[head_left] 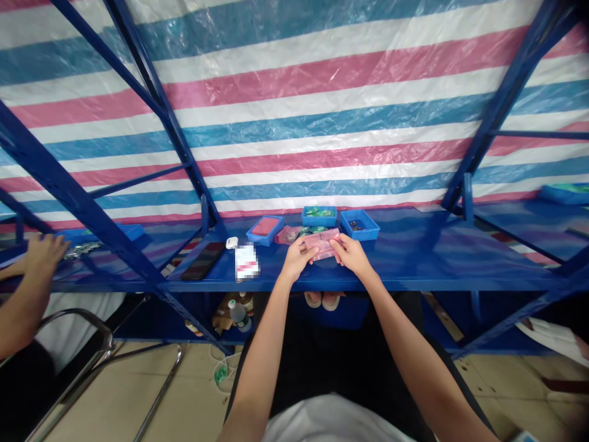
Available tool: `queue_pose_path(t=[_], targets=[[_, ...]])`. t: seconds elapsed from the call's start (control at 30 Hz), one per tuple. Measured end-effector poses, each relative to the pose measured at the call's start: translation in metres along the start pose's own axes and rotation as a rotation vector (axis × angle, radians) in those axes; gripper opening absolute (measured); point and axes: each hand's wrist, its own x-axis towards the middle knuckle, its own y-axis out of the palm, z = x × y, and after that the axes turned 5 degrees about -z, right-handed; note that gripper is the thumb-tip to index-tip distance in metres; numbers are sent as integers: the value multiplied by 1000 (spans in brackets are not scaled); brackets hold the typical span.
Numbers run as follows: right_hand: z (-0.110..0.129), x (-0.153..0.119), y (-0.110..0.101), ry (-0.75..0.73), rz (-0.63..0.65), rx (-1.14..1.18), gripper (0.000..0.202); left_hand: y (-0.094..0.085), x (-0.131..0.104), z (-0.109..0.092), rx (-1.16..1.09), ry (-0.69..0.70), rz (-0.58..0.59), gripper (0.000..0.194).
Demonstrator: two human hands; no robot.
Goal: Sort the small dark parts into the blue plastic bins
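A pink translucent plastic bag (321, 243) is stretched between my two hands above the blue shelf. My left hand (299, 258) pinches its left end, and my right hand (350, 250) pinches the right end. What the bag contains, if anything, I cannot make out. Just behind it lie another pink bag (288, 234) and some green pieces (311, 230). Three blue bins stand close by: one with flat pink bags (265, 226), one with green packets (319, 212), and one with small dark parts (355, 225).
Left on the blue shelf (414, 264) are a black phone (203, 261), a white earphone case (232, 243) and a blurred white packet (247, 262). Blue metal uprights (184, 153) frame the place. A co-worker's hand (43, 255) is at far left. A bottle (239, 316) stands below.
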Motion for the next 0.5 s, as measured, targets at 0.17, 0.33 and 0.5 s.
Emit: queue_pose_path(t=[0.17, 0.33, 0.5], targets=[[-2, -1, -1, -80, 23, 43, 20, -5, 3, 6, 40, 120, -30, 31], [-4, 3, -4, -289, -47, 7, 11, -9, 2, 4, 162, 279, -69, 4], [-2, 4, -5, -350, -101, 9, 11, -7, 1, 0, 196, 303, -42, 11]])
